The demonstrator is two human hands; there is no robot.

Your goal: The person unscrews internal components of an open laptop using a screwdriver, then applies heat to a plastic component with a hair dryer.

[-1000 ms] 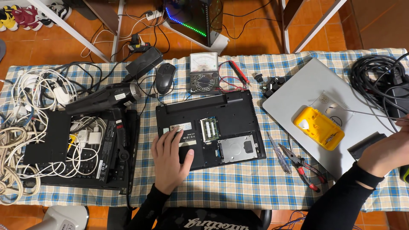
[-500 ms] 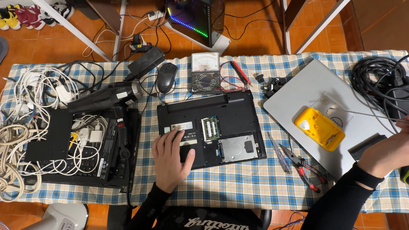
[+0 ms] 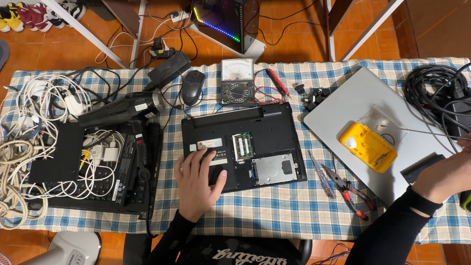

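Black laptop (image 3: 240, 147): lies upside down at the middle of the checked tablecloth (image 3: 274, 211), bottom cover off, so the memory sticks (image 3: 242, 145) and the silver hard drive (image 3: 274, 168) are laid bare.

Left hand (image 3: 198, 179): flat on the laptop's near left corner, fingers spread and pressing down, gripping nothing; by my reading it steadies the machine.

Right hand (image 3: 444, 174): at the far right edge, by a black block (image 3: 421, 168) on the silver laptop (image 3: 373, 132). Its fingers run out of view, so whether it grips anything I cannot tell.

Near the open machine, on its right: a screwdriver (image 3: 321, 172) and red-handled pliers (image 3: 349, 190), lying close by.

On the silver laptop's closed lid: a yellow case (image 3: 369, 146) with its clear lid open.

Behind: a dial meter (image 3: 237, 80) with red probe (image 3: 277, 82), a black mouse (image 3: 193, 87), a power brick (image 3: 169, 69).

Left: a black heat gun (image 3: 122, 108) across a second dark laptop (image 3: 98, 172) piled with white chargers, beside a tangle of white cables (image 3: 19, 147).

Far right: coiled black cables (image 3: 434, 93).
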